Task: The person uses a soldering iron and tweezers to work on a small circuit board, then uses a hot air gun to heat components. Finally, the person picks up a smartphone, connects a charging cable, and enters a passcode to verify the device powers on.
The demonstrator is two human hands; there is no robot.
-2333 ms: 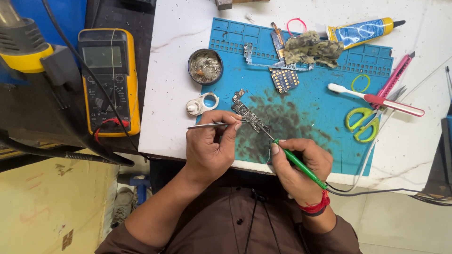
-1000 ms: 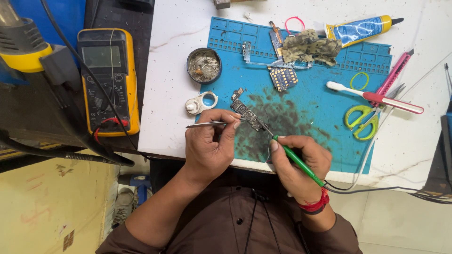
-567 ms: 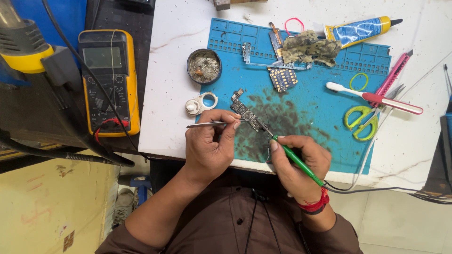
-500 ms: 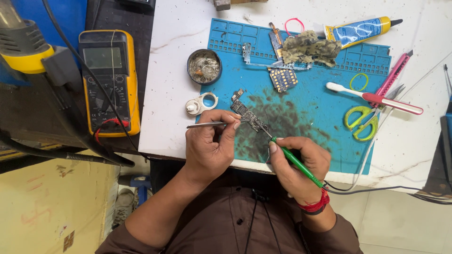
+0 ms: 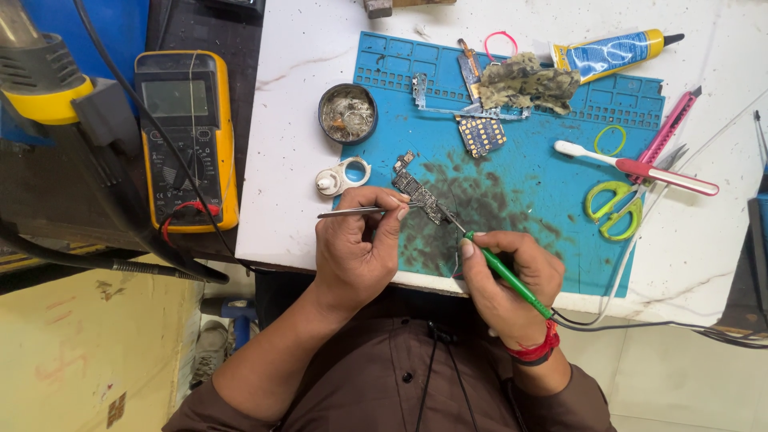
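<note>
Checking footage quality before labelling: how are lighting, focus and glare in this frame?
Head view: even, soft light, with faint shadows under the left hand and right hand; circuit board and blue mat sharp; no strong glare on the white table; left edge darker, slight wide-angle bending at the borders.

Bright even light, sharp, soft shadows

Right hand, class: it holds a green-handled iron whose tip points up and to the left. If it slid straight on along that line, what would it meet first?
Most likely the small circuit board on the blue mat. The right hand aims the soldering iron at it, the tip apparently already at its edge; contact is unclear.
</note>
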